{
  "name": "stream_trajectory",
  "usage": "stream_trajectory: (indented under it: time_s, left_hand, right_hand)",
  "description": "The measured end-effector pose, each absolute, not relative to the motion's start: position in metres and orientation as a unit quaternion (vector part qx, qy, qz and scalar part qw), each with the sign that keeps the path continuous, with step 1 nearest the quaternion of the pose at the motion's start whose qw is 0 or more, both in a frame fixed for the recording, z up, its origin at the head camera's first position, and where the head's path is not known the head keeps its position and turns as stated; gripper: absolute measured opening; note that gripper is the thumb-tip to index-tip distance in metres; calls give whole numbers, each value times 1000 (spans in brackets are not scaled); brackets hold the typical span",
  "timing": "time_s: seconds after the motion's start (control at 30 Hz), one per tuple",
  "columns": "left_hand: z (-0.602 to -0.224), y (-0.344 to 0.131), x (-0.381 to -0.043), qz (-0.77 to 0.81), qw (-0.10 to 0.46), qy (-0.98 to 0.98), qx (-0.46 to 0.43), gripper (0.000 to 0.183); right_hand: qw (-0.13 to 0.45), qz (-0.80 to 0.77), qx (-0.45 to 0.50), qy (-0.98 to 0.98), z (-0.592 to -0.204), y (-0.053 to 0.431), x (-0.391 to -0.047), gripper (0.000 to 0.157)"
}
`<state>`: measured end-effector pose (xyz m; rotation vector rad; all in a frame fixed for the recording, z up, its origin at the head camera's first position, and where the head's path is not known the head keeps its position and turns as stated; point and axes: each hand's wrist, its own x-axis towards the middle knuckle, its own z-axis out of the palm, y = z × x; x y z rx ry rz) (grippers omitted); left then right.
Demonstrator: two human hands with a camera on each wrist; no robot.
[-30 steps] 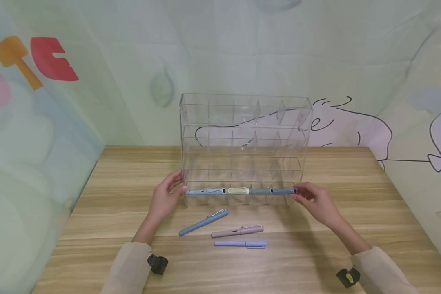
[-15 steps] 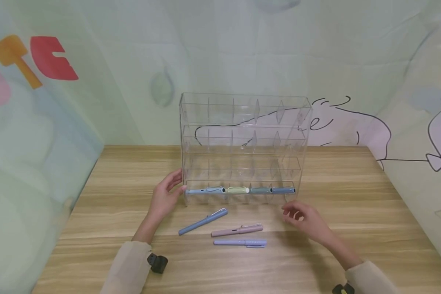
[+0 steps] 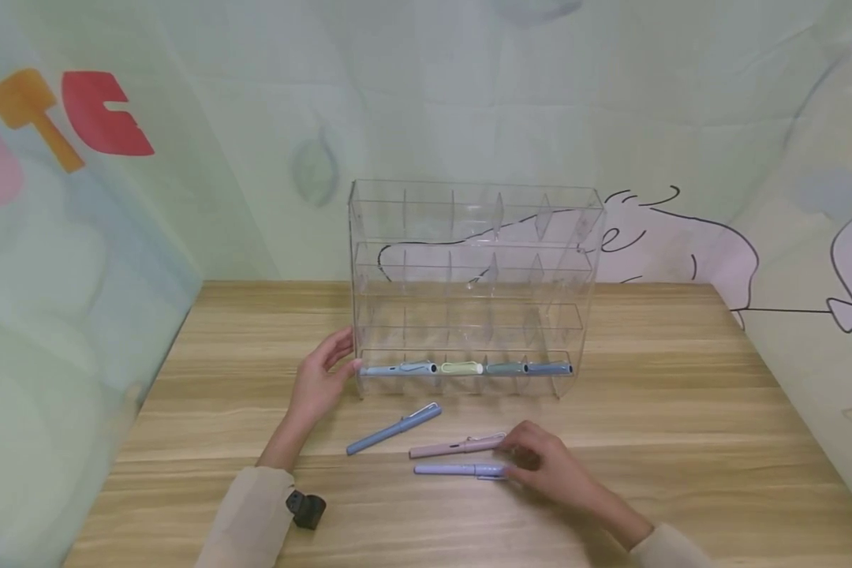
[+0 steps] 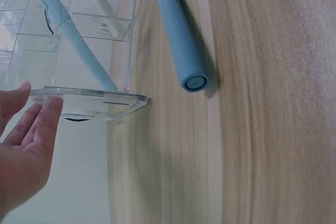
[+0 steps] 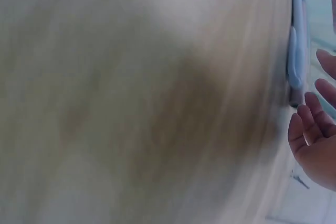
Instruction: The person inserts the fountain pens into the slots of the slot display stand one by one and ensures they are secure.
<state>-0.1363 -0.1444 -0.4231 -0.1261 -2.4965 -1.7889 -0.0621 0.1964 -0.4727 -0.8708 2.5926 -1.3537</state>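
Observation:
A clear acrylic pen rack [image 3: 468, 326] stands upright on the table. My left hand [image 3: 319, 383] holds its left side panel [image 4: 100, 100] between thumb and fingers. In front of the rack lie a lavender pen [image 3: 454, 469], a dusty pink pen [image 3: 443, 450] and a slanted blue pen [image 3: 394, 430]. My right hand [image 3: 550, 465] is at the cap ends of the lavender and pink pens, its fingertips overlapping them in the head view. The right wrist view shows those fingers spread apart beside the pens, with nothing between them.
Along the rack's bottom tier lie a light blue pen [image 3: 397, 368], a pale yellow-green pen [image 3: 461, 368], a grey-green pen [image 3: 506, 368] and a darker blue pen [image 3: 549, 368]. A printed cloth [image 3: 255, 158] hangs behind the wooden table [image 3: 681, 379].
My right hand has left the right end of the rack's bottom tier and come down and left to the pens on the table. The left hand stays at the rack's side.

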Motion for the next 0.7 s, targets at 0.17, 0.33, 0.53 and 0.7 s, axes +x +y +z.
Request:
stream_trajectory:
  time_s: [0.17, 0.33, 0.53, 0.7]
  left_hand:
    - [-423, -144, -136, -585, 32, -810, -41, 50]
    - [-424, -145, -137, -580, 34, -813, -39, 50]
    - [-424, -144, -136, -578, 37, -814, -41, 50]
    - [-423, -144, -136, -579, 34, -814, -41, 50]
  right_hand:
    - [64, -429, -276, 858, -478, 188, -55, 25]
    - [50, -418, -274, 865, -480, 183, -50, 24]
    - [34, -410, -289, 864, -480, 183, -49, 21]
    - [25, -405, -301, 863, -480, 183, -49, 18]
